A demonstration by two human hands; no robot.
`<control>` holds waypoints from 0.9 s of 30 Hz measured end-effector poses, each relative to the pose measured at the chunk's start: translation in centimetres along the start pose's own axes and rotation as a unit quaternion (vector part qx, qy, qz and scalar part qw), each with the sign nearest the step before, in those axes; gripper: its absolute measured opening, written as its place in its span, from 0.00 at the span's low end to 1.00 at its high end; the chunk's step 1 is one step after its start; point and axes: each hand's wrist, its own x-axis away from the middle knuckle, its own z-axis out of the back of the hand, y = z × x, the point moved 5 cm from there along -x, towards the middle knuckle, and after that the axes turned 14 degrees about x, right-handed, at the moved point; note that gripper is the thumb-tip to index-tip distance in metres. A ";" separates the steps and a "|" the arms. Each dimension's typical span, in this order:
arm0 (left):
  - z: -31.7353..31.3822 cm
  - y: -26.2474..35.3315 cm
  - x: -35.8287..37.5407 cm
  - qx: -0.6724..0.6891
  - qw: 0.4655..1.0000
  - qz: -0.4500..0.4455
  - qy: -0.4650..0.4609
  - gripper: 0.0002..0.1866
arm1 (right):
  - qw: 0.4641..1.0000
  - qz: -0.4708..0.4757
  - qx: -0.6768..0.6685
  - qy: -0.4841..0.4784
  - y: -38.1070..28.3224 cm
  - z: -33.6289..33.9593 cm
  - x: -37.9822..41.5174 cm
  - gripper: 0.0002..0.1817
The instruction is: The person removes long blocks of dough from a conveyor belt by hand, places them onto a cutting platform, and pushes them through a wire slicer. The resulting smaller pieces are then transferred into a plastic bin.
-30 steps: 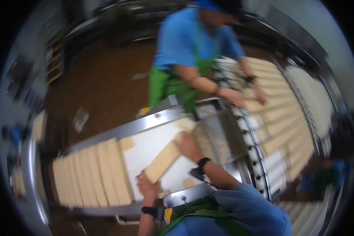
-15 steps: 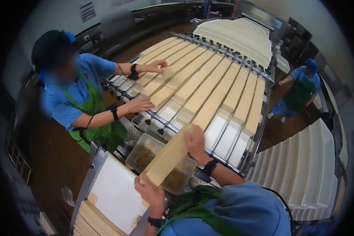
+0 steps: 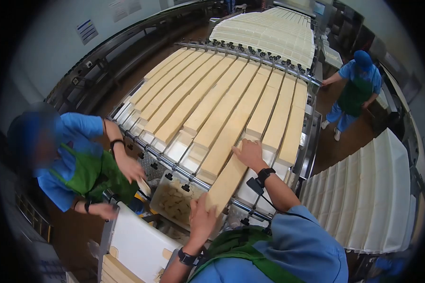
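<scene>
A long pale slab [image 3: 226, 181] is held at both ends and is being laid onto the lane conveyor [image 3: 212, 108], its far end resting over the lanes just before the row of slabs already lined up there. The right hand [image 3: 249, 154] lies flat on the far end, fingers spread and pressing down rather than wrapped around; the left hand [image 3: 200, 221] cups the near end, fingers curled against its edge, over the clear bin of offcuts [image 3: 174, 200]. For the step to be done well, the slab should be kept parallel to the lane dividers and slid forward until it butts squarely against the piece ahead, with support kept under the near end so that it is not bent or snapped. A co-worker's hand [image 3: 132, 170] is at work beside the bin, apart from the slab, and should be given room.
</scene>
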 end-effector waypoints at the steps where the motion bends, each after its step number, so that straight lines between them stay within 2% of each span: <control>1: 0.1 0.3 -0.2 -0.004 1.000 0.001 -0.002 0.32 | 1.000 -0.002 -0.003 -0.001 0.0 -0.3 0.0 0.33; 3: 0.2 0.7 -0.3 0.000 1.000 0.028 -0.004 0.30 | 0.999 -0.008 0.017 0.030 -0.2 0.0 0.4 0.33; 7: -0.2 1.1 -0.6 -0.017 1.000 0.017 0.000 0.30 | 0.999 -0.036 -0.012 -0.002 -0.4 1.7 1.0 0.32; 9: -1.1 1.5 -1.2 -0.010 1.000 -0.019 -0.001 0.30 | 0.985 -0.028 0.036 0.168 -1.0 3.8 2.4 0.31; 10: -1.9 1.2 -1.8 -0.010 1.000 -0.019 -0.002 0.30 | 0.985 -0.030 0.038 0.167 -1.1 3.9 3.0 0.31; 12: -3.0 0.9 -3.2 -0.018 0.997 -0.065 0.049 0.31 | 0.989 -0.050 0.040 0.136 -1.4 3.9 4.6 0.33; 16: -4.1 0.4 -4.3 0.005 0.999 -0.043 0.019 0.31 | 0.993 -0.001 -0.025 0.116 -2.1 3.1 8.6 0.33; 18: -3.9 0.0 -4.2 0.031 0.996 -0.085 0.007 0.31 | 0.958 0.091 -0.256 0.087 -3.1 1.3 10.5 0.32; 19: -3.5 0.1 -4.2 0.029 0.996 -0.088 0.005 0.31 | 0.958 0.088 -0.257 0.090 -3.6 1.6 11.6 0.32; 21: -3.1 0.6 -4.3 0.040 0.994 -0.094 -0.042 0.32 | 0.934 0.182 -0.308 0.004 -5.8 2.0 13.5 0.34; 24: -2.9 0.0 -4.6 0.046 0.989 -0.127 -0.061 0.34 | 0.943 0.235 -0.236 -0.026 -7.3 3.5 14.6 0.36; 27: -2.8 -0.5 -4.5 0.072 0.988 -0.122 -0.065 0.36 | 0.937 0.249 -0.245 -0.019 -7.0 3.2 14.3 0.36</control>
